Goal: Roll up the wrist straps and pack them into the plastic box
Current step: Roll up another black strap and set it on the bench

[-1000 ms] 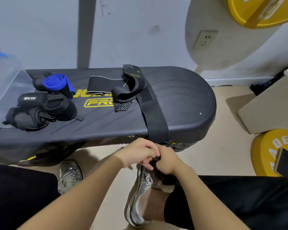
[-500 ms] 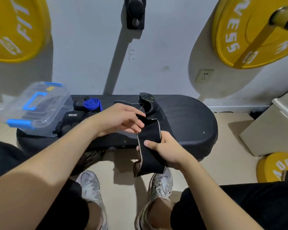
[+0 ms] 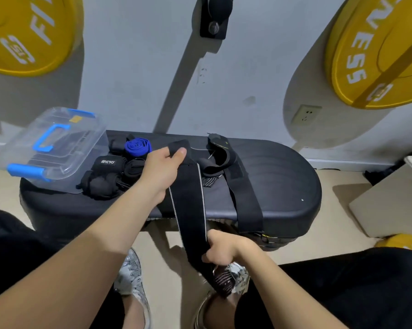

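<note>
Holding a long, flat black wrist strap [image 3: 188, 205] stretched over the padded bench [image 3: 283, 184] edge, pinching its top end with the left hand [image 3: 162, 169], clutching lower down with the right hand [image 3: 224, 248]; woven elastic, pale-stitched edges.

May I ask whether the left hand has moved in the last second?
Yes: gripping the strap, the left hand rose from below the bench edge to above its top.
</note>
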`<state>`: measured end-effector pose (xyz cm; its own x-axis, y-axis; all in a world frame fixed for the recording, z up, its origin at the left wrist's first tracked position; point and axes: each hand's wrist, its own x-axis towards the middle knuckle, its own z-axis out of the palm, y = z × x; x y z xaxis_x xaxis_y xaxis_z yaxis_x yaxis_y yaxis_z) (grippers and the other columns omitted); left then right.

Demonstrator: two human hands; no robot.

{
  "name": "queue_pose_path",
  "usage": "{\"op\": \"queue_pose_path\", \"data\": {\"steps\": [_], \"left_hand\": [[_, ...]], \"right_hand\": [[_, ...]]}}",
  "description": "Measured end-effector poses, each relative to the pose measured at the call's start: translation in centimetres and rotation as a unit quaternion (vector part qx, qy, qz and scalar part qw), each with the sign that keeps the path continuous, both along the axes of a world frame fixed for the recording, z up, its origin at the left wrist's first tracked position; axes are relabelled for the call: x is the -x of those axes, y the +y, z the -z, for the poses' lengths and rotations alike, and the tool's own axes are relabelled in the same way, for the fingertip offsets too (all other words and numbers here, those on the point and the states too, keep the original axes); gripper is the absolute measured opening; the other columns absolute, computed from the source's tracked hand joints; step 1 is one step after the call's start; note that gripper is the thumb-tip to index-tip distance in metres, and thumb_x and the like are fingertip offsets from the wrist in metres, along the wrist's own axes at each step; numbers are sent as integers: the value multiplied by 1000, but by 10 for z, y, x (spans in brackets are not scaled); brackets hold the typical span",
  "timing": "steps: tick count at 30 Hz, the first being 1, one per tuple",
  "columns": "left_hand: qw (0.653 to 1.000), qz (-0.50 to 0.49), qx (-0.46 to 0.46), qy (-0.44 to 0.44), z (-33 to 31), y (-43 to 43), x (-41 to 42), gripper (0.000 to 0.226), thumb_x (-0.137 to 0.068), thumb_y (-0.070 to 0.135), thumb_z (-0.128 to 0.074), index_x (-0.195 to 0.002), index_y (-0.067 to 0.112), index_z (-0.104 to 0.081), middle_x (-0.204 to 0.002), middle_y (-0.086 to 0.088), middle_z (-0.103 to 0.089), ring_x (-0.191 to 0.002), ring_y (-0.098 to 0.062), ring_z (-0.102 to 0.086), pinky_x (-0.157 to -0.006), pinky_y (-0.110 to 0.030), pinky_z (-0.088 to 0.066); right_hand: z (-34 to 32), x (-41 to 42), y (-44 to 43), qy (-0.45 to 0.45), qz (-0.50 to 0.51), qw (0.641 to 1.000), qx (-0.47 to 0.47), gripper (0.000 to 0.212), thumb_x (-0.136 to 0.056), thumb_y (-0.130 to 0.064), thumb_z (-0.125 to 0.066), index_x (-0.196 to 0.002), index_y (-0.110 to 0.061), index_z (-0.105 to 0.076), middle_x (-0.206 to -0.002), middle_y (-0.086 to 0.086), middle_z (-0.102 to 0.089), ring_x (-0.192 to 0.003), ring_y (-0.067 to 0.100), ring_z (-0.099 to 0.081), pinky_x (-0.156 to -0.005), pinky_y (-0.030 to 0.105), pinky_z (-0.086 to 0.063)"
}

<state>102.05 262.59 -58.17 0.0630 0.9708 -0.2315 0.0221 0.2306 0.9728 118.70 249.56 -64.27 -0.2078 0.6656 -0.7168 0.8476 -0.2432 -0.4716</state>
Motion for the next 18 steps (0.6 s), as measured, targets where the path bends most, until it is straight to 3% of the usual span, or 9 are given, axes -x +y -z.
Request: {"op": "queue_pose_path", "data": {"steps": [3,4,6,8,9,12,14,16,18], "left_hand": [[998,-23,-21,56,14,11,-1,21,-106,27,-65,-89,20,-77,-84,10,-81,-83,-8,-75,-77,-31,-59],[997,-26,-23,76,18,15,-1,25,-104,27,-65,-82,16,-72,-76,10,-76,-71,-9,-69,-69,-28,-52],[994,-18,-4,105,27,21,-3,31,-96,28,-68,-72,13,-56,-69,-1,-58,-67,-17,-52,-65,-32,-37],[991,8,15,135,36,23,-5,32,-91,33,-70,-68,12,-60,-66,-5,-60,-68,-20,-53,-65,-35,-39],[987,22,17,159,41,23,-7,36,-90,38,-71,-69,9,-65,-67,-5,-68,-70,-23,-60,-67,-35,-44],[958,41,8,283,55,25,-14,64,-97,63,-57,-60,11,-60,-63,-8,-65,-86,-37,-64,-75,-42,-48],[928,48,2,368,62,28,-21,71,-106,64,-35,-60,13,-53,-70,-8,-58,-93,-39,-58,-75,-43,-41],[906,87,-46,411,70,29,-30,59,-109,55,-32,-67,18,-51,-78,-6,-55,-98,-41,-59,-75,-42,-40],[880,160,-104,434,78,29,-38,31,-107,45,-44,-90,30,-65,-92,0,-61,-105,-40,-63,-74,-42,-46]], "right_hand": [[-1,-2,30,-56,5,997,-44,12,-84,-6,-56,-73,-11,-58,-77,12,-66,-71,36,-69,-52,38,-59],[-3,-2,42,-52,31,995,-85,10,-80,-8,-56,-72,-9,-62,-73,12,-68,-66,36,-68,-54,41,-62],[-9,-5,67,-26,134,973,-187,17,-76,-16,-56,-76,-9,-71,-72,8,-73,-72,34,-72,-68,42,-65],[-13,-12,90,-13,251,918,-305,19,-81,-19,-58,-88,-21,-76,-94,3,-78,-92,29,-74,-83,38,-62],[-14,-17,100,-49,267,890,-365,24,-84,-17,-60,-101,-26,-74,-110,3,-75,-103,30,-69,-88,40,-59],[-7,-28,127,-242,131,863,-424,56,-84,-23,-70,-137,-30,-54,-156,15,-36,-142,46,-37,-111,55,-42],[3,-34,141,-306,61,884,-348,57,-85,-46,-75,-134,-34,-49,-169,17,-10,-154,56,-16,-120,63,-29],[14,-42,151,-286,97,910,-283,52,-88,-56,-73,-126,-25,-55,-163,15,-22,-142,54,-39,-111,57,-42],[20,-52,157,-221,210,899,-314,36,-96,-47,-68,-111,-14,-64,-138,15,-51,-114,46,-61,-89,46,-52]]}}
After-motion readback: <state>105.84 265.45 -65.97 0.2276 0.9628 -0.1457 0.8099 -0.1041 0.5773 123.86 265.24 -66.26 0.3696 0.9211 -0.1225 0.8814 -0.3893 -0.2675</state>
